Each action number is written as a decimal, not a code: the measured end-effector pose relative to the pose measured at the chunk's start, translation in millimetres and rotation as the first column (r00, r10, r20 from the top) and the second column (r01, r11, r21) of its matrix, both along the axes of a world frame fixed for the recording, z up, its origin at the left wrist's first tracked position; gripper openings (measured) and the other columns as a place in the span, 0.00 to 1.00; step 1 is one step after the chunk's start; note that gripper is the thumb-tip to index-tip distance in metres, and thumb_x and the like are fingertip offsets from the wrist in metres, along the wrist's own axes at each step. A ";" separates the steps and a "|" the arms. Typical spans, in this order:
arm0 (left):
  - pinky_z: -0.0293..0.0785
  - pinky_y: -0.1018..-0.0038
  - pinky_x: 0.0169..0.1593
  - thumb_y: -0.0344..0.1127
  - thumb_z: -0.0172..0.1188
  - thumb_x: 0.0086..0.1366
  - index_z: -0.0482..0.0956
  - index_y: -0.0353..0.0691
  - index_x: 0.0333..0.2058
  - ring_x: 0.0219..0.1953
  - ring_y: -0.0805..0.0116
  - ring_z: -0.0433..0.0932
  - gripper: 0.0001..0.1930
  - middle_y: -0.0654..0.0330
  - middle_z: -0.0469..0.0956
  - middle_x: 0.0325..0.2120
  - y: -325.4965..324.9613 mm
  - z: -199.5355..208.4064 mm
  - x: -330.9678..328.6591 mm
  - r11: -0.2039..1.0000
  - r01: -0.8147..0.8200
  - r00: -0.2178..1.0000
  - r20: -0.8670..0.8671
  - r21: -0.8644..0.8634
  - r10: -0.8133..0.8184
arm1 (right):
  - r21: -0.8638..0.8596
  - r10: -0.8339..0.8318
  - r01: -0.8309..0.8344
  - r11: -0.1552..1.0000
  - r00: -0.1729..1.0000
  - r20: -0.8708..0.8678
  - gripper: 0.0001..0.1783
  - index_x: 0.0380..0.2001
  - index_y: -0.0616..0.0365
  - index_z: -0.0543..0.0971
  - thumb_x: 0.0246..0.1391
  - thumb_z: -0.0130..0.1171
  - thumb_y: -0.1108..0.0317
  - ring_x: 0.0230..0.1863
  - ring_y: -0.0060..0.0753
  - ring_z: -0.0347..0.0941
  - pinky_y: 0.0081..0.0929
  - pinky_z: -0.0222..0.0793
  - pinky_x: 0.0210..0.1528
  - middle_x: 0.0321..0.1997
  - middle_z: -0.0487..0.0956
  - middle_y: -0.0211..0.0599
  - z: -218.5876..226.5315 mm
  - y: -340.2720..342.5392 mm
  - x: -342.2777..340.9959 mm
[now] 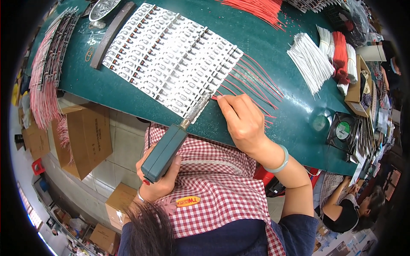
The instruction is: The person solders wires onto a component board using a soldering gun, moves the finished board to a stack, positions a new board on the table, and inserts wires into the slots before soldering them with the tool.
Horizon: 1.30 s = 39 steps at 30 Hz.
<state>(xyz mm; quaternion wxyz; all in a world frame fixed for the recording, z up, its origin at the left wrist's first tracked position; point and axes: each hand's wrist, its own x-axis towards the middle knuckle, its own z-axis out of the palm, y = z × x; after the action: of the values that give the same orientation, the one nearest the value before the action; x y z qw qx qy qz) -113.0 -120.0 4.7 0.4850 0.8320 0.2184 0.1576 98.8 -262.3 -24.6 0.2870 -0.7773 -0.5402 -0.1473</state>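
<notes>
My left hand (164, 181) is wrapped round a dark green soldering gun (164, 151). The gun's metal tip reaches up to the near right edge of a large white circuit board panel (171, 59), divided into many small boards with rows of parts. At that same edge, my right hand (243, 117) pinches a red wire (215, 97) between thumb and fingers, its end close to the tip. Several more red wires (260, 77) fan out to the right from the panel's right edge, farther up. My fingers hide part of the held wire.
A dark bar (112, 36) lies along the panel's left edge. White wires (311, 62), bundled red wires (339, 51) and a black fan (343, 131) are at right. Wired boards (53, 55) overhang the table's left side above a cardboard box (87, 138). Another person (348, 209) sits at lower right.
</notes>
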 end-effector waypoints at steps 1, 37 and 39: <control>0.78 0.69 0.37 0.21 0.67 0.49 0.81 0.27 0.33 0.30 0.55 0.82 0.10 0.49 0.81 0.29 0.6 2.3 2.3 0.999 0.025 1.000 0.007 0.040 -0.026 | -0.001 0.000 0.000 1.000 1.000 -0.001 0.15 0.35 0.69 0.79 0.38 0.62 0.79 0.31 0.32 0.72 0.25 0.70 0.27 0.33 0.76 0.38 -0.4 -0.1 -0.2; 0.77 0.72 0.34 0.22 0.67 0.52 0.81 0.29 0.34 0.29 0.60 0.80 0.10 0.52 0.80 0.30 -3.3 6.4 1.7 1.000 0.016 1.000 -0.024 -0.017 -0.017 | -0.026 -0.011 0.012 1.000 0.999 0.034 0.15 0.35 0.68 0.79 0.38 0.60 0.77 0.31 0.32 0.71 0.26 0.70 0.28 0.32 0.75 0.37 -0.9 2.1 -5.1; 0.77 0.72 0.33 0.22 0.66 0.52 0.81 0.29 0.34 0.29 0.59 0.80 0.09 0.52 0.80 0.29 -4.0 7.1 3.4 1.000 0.022 0.999 -0.039 -0.012 -0.022 | -0.030 -0.012 0.013 0.999 0.999 0.036 0.15 0.35 0.68 0.79 0.38 0.60 0.77 0.31 0.32 0.71 0.26 0.70 0.27 0.32 0.75 0.37 -0.5 1.8 -5.3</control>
<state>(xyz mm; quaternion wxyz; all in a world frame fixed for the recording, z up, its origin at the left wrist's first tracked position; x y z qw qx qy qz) -109.7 -124.0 11.8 0.4872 0.8344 0.2197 0.1345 93.5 -260.5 -25.2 0.2646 -0.7821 -0.5425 -0.1550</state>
